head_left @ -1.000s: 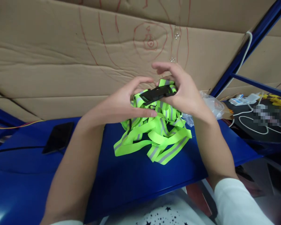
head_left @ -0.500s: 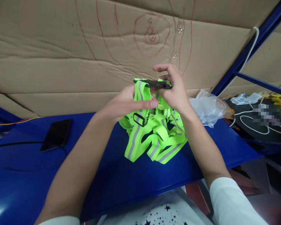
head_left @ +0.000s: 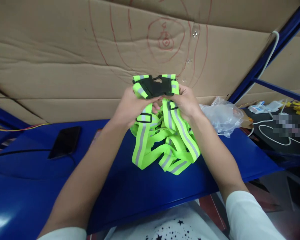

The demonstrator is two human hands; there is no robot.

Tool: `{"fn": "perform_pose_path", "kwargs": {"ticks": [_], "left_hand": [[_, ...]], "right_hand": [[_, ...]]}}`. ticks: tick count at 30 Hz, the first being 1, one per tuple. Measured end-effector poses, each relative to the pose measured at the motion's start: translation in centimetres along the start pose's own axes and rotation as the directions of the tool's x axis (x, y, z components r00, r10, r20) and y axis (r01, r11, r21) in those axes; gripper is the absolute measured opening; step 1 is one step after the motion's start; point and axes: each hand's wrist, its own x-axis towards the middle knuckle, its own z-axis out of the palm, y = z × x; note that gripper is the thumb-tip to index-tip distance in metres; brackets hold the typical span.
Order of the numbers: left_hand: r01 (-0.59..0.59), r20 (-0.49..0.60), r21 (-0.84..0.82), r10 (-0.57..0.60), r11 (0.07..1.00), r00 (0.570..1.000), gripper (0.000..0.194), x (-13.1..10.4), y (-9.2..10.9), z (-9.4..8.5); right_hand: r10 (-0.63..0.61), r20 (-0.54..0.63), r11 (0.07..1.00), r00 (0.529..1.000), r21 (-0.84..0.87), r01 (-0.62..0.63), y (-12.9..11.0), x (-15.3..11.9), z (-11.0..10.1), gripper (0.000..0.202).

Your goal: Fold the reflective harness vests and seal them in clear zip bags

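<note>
Behind the held buckle, cardboard bears red lines.

Reflective strap, fluorescent yellow-green webbing with a grey stripe along its middle; gathered in loose, overlapping loops and folds, the lower ones lying on the blue desk, the upper ends raised and held between the two hands. Side-release buckle, black, its two halves joined, held up roughly level above the heap, with webbing folded through both ends. Slide adjusters, two, black, rectangular: one threaded on the left length below the buckle, its open frame facing the view; the other on the right length, tilted and partly covered by webbing.
</note>
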Motion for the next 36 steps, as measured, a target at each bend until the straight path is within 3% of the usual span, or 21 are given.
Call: {"fn": "perform_pose_path", "kwargs": {"ticks": [2, 6, 12, 18, 21, 25, 31, 36], "left_hand": [[-0.072, -0.054, 0.068, 0.076, 0.995, 0.996, 0.044, 0.1, -0.5, 0.4], [-0.168, -0.044, 0.109, 0.173, 0.98, 0.984, 0.052, 0.1, -1.4, 0.5], [-0.043, 0.074, -0.054, 0.047, 0.998, 0.996, 0.057, -0.1, -2.2, 0.4], [0.042, 0.031, -0.108, -0.039, 0.993, 0.999, 0.055, -0.2, -2.7, 0.6], [0.043, 0.015, -0.104, -0.042, 0.994, 0.999, 0.06, -0.2, -2.8, 0.5], [0.028, 0.039, -0.066, -0.025, 0.997, 0.999, 0.056, -0.2, -2.6, 0.4], [0.055, 0.035, -0.197, -0.049, 0.979, 0.998, 0.068, -0.8, -2.2, 1.7], [0.284, 0.173, -0.39, -0.233, 0.876, 0.957, 0.048, -1.8, -1.4, 2.3]], "right_hand": [[0.021, -0.105, 1.0, 0.994, 0.022, -0.018, 0.6, 0.3, 0.0, 0.039], [0.131, -0.092, 0.99, 0.987, 0.067, -0.125, 1.4, 0.6, -0.1, 0.047], [-0.129, -0.099, 0.954, 0.987, -0.286, 0.096, 2.7, 0.9, -0.1, 0.045], [-0.207, -0.059, 0.879, 0.977, -0.45, 0.159, 3.3, 1.6, -0.7, 0.045], [-0.152, 0.101, 0.892, 0.983, -0.415, 0.18, 1.9, 1.2, -1.2, 0.043], [-0.044, 0.304, 0.92, 0.952, -0.358, 0.157, -1.7, -0.3, -2.0, 0.059], [-0.06, 0.151, 0.9, 0.987, -0.418, 0.119, -4.3, -1.7, -1.5, 0.039], [-0.167, 0.161, 0.902, 0.973, -0.373, 0.216, -4.6, -1.9, -0.5, 0.036]]}}
